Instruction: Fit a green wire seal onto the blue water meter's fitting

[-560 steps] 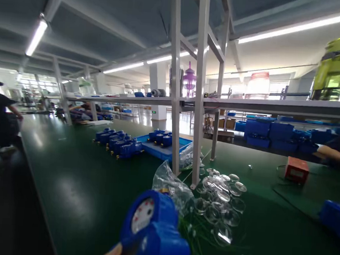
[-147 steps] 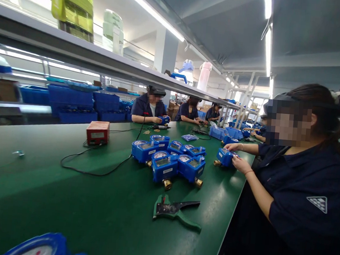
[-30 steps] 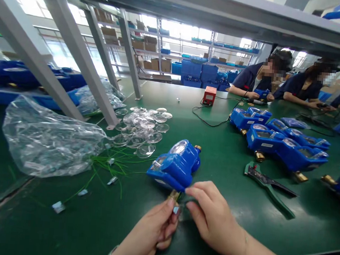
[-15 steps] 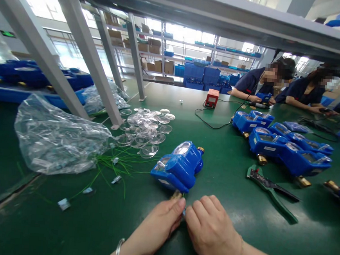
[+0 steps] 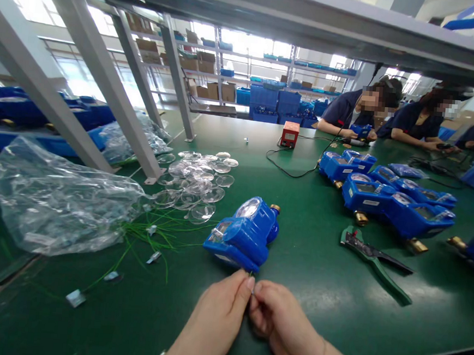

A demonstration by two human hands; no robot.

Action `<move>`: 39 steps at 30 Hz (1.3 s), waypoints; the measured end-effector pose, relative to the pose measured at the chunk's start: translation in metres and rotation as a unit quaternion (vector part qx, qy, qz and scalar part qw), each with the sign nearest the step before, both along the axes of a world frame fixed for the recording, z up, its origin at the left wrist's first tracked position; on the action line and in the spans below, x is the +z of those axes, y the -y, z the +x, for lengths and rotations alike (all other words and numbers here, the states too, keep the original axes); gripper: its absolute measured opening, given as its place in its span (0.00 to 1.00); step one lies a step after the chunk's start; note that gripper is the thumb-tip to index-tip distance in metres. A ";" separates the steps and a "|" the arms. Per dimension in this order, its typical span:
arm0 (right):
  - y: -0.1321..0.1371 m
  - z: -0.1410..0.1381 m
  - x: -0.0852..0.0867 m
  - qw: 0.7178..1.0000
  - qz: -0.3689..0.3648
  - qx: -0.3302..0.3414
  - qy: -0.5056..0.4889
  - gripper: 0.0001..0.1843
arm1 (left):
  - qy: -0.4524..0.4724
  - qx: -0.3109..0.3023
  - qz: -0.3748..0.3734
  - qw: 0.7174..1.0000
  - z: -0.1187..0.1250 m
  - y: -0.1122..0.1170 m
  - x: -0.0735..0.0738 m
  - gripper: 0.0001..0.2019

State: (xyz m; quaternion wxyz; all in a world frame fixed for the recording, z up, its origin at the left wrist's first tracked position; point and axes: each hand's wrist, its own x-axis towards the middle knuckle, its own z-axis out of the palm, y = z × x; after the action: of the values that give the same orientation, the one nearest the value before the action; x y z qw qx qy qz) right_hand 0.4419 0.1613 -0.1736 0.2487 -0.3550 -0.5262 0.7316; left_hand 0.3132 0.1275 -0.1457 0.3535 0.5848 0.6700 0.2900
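Note:
A blue water meter (image 5: 243, 235) lies on the green tabletop in front of me, its near end at my fingertips. My left hand (image 5: 222, 313) is closed in a pinch just below that end, with a short bit of green seal wire (image 5: 250, 275) showing at its fingertips. Against it, my right hand (image 5: 279, 320) pinches at a tiny pale piece of the wire seal, mostly hidden by the fingers. Left of the meter, more green seal wires (image 5: 146, 230) with silvery tags spread out from a clear plastic bag (image 5: 66, 202).
Clear round covers (image 5: 198, 180) are piled behind the wires. Green-handled pliers (image 5: 373, 262) lie at right, near several blue meters (image 5: 394, 203). A red box (image 5: 289, 134) with a cable stands farther back. Slanted posts (image 5: 93, 68) rise at left. Co-workers (image 5: 349, 110) sit at the far right.
My right hand has turned from knuckles-up to a thumb-and-finger pinch beside my left fingertips. The left hand has rolled slightly over the meter's near end. The view has shifted a little.

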 end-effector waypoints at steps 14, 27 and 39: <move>-0.012 0.020 0.000 0.606 0.747 -0.011 0.272 0.09 | 0.301 0.105 -0.095 0.943 0.015 0.001 0.002 0.19; 0.000 -0.011 0.000 0.999 -0.032 -0.023 -0.023 0.12 | -0.033 0.065 -0.001 0.997 0.009 -0.002 0.001 0.17; -0.020 0.017 -0.004 0.731 0.650 -0.015 0.206 0.10 | 0.148 0.093 0.002 0.985 0.015 -0.002 -0.007 0.19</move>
State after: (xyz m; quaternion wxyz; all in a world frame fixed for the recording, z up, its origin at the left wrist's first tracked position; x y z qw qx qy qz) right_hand 0.4584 0.1815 -0.1779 0.3155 -0.2562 -0.9063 0.1160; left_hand 0.3279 0.1297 -0.1529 0.4188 0.4712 0.6615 0.4062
